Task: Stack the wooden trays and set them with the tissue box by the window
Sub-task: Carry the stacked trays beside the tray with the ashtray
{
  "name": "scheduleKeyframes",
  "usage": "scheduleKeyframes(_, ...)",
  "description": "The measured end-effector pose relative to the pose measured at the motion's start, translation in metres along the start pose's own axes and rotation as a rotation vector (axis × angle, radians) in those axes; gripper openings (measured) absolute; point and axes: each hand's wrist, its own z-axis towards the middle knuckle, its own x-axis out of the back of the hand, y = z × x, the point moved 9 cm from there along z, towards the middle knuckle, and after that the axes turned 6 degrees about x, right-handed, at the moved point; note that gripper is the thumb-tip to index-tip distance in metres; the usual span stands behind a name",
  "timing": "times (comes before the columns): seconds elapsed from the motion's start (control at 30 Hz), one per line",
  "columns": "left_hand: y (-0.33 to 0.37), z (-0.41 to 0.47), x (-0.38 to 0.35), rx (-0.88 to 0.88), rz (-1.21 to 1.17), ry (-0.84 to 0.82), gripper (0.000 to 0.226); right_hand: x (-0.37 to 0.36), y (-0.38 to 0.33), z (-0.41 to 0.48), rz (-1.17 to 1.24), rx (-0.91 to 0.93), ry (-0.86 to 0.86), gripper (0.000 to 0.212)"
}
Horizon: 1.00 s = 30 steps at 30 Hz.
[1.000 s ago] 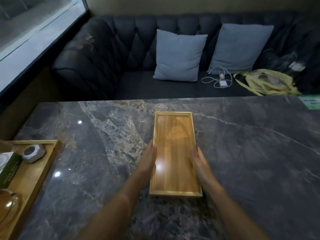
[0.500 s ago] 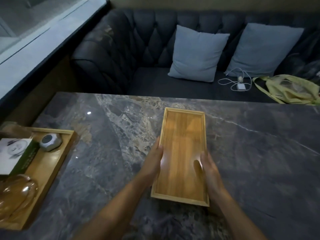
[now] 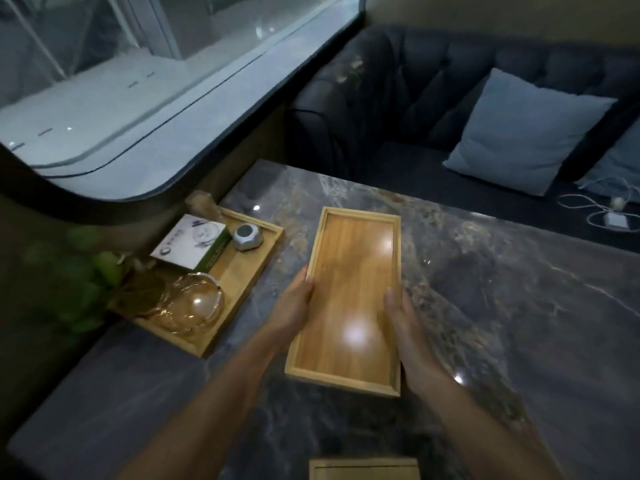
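Observation:
I hold an empty long wooden tray [image 3: 349, 271] over the marble table [image 3: 502, 306]. My left hand [image 3: 294, 306] grips its left rim and my right hand [image 3: 403, 317] grips its right rim. A second wooden tray [image 3: 258, 258] lies to the left near the window [image 3: 138, 81]. On it rest a white and green tissue box [image 3: 192, 242], a small grey faceted object [image 3: 246, 237] and a glass bowl [image 3: 194, 306]. The top edge of a third wooden tray [image 3: 363, 469] shows at the bottom of the view.
A dark tufted sofa [image 3: 415, 109] with a blue cushion [image 3: 526, 129] runs along the table's far side. A white charger and cable [image 3: 609, 216] lie on the seat. A green plant [image 3: 79, 282] stands left of the loaded tray.
The view has swung left and the held tray has moved left toward the loaded tray by the window. The window and plant have come into view, and a third tray shows at the bottom.

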Motion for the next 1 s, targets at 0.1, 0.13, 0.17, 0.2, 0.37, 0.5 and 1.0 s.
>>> scheduleKeyframes(0.1,-0.016,-0.006,0.023,0.045,-0.053,-0.001,0.040,-0.029,0.013,-0.001,0.028,-0.066,-0.063,0.066)
scheduleKeyframes(0.13,-0.020,-0.006,0.031,0.050,-0.050,0.011,0.040,-0.038,0.018,-0.002,0.062,-0.103,-0.091,0.066)
scheduleKeyframes(0.17,-0.023,-0.005,0.039,0.057,-0.046,0.030,0.039,-0.046,0.022,-0.003,0.083,-0.130,-0.113,0.067)
scheduleKeyframes(0.2,-0.026,-0.004,0.047,0.067,-0.050,0.046,0.038,-0.053,0.025,-0.004,0.085,-0.145,-0.127,0.068)
scheduleKeyframes(0.37,-0.031,0.008,0.067,0.079,-0.081,-0.012,0.038,-0.075,0.035,0.000,0.098,-0.175,-0.132,0.057)
scheduleKeyframes(0.5,-0.034,0.021,0.075,0.070,-0.029,-0.065,0.030,-0.078,0.042,0.004,0.139,-0.160,-0.076,0.056)
scheduleKeyframes(1.0,-0.027,0.032,0.097,0.064,0.213,0.092,0.025,-0.068,0.057,0.016,0.091,-0.248,0.081,0.055)
